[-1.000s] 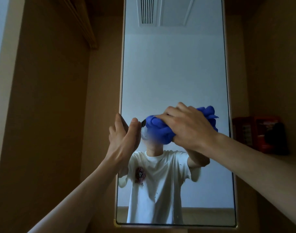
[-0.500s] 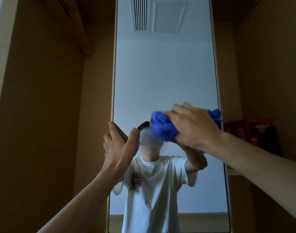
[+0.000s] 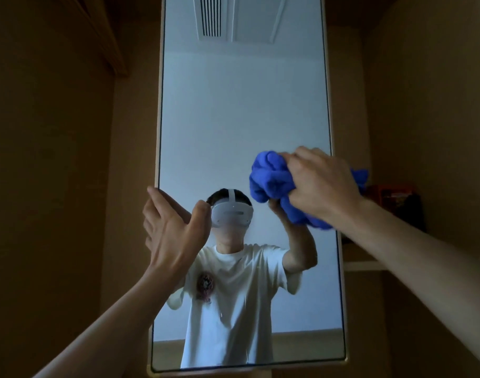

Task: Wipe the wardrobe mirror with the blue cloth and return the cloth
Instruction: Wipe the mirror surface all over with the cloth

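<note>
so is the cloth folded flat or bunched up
Bunched up: the cloth is a lumpy wad gripped in the right hand, with no flat spread part showing.

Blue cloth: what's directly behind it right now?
The mirror, near its right edge. The blue cloth, bunched in the right hand, hides the glass there, so its condition can't be seen.

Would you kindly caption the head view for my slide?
The right hand presses a bunched blue cloth to the wardrobe mirror near its right edge; left hand holds the left edge.
</note>
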`<state>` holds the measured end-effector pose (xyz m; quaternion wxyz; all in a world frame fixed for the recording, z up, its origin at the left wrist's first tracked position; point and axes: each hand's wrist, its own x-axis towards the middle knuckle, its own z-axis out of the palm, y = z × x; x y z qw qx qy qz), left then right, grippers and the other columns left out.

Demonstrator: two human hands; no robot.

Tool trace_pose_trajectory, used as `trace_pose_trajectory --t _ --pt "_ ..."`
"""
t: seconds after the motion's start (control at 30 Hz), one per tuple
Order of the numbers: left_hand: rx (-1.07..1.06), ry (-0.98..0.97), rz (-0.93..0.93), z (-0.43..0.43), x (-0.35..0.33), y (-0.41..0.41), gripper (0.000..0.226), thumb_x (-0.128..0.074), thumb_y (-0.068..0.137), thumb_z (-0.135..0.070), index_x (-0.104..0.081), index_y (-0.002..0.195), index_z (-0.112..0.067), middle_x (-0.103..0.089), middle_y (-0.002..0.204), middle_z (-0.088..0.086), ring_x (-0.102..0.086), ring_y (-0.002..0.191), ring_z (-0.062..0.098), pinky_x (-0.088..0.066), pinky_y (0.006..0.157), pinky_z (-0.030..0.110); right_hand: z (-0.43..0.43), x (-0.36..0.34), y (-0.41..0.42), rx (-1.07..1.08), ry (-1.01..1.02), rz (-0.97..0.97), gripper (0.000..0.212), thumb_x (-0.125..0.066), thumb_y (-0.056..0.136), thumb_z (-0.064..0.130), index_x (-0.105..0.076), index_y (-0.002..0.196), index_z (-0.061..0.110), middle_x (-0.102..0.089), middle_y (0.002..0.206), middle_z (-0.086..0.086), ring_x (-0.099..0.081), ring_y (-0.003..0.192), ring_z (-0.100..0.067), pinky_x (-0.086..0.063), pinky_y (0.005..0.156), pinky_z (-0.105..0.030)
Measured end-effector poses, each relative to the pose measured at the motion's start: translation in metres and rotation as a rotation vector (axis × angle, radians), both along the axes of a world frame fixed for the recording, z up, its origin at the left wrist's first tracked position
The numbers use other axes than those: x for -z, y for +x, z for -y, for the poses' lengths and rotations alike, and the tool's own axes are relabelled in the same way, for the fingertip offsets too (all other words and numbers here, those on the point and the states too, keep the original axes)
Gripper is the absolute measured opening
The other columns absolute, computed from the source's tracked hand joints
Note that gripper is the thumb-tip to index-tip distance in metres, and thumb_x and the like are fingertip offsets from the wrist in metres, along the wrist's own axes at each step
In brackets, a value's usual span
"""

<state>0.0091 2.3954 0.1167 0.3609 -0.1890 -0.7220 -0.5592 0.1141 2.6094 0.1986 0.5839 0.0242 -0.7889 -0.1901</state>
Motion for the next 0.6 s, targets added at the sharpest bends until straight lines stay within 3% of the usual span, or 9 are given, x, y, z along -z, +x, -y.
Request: trace_pose_trajectory --t 0.2,0.3,0.43,0.6 --pt "0.007 -0.019 -0.012 0.003 0.003 0.001 0.112 -0.047 0.077 -0.069 0.011 0.162 -0.025 -0.003 0.169 0.007 -0.015 0.153 0.036 -0.026 0.117 0.067 -0.007 0.068 0.006 -0.06 0.124 0.124 0.057 -0.072 0.074 0.012 -0.06 0.13 0.022 -0.063 0.102 -0.001 -0.058 0.089 -0.025 -0.048 0.065 -0.036" --pt "0.024 -0.058 -0.026 0.006 0.005 0.002 0.112 -0.047 0.077 -0.068 0.013 0.161 -0.026 0.001 0.171 0.005 -0.011 0.155 0.035 -0.026 0.118 0.066 -0.016 0.041 0.008 -0.009 0.09 0.098 0.054 -0.062 0.079 0.02 -0.055 0.132 0.021 -0.059 0.108 -0.003 -0.057 0.096 -0.025 -0.038 0.066 -0.032" --pt "0.066 -0.08 -0.041 0.011 0.01 0.002 0.113 -0.049 0.077 -0.069 0.015 0.161 -0.027 0.005 0.171 0.001 -0.009 0.157 0.033 -0.026 0.119 0.065 -0.031 -0.009 0.013 0.028 -0.058 -0.038 0.043 -0.062 0.079 0.009 -0.057 0.121 0.018 -0.054 0.1 -0.006 -0.055 0.093 -0.03 -0.048 0.065 -0.041" --pt "0.093 -0.073 -0.032 0.015 0.018 0.001 0.114 -0.05 0.077 -0.069 0.015 0.161 -0.027 0.0 0.171 0.004 -0.015 0.155 0.034 -0.03 0.118 0.062 -0.029 0.018 0.011 0.037 -0.084 -0.025 0.044 -0.066 0.073 0.011 -0.058 0.115 0.023 -0.055 0.092 0.0 -0.055 0.086 -0.024 -0.034 0.061 -0.032"
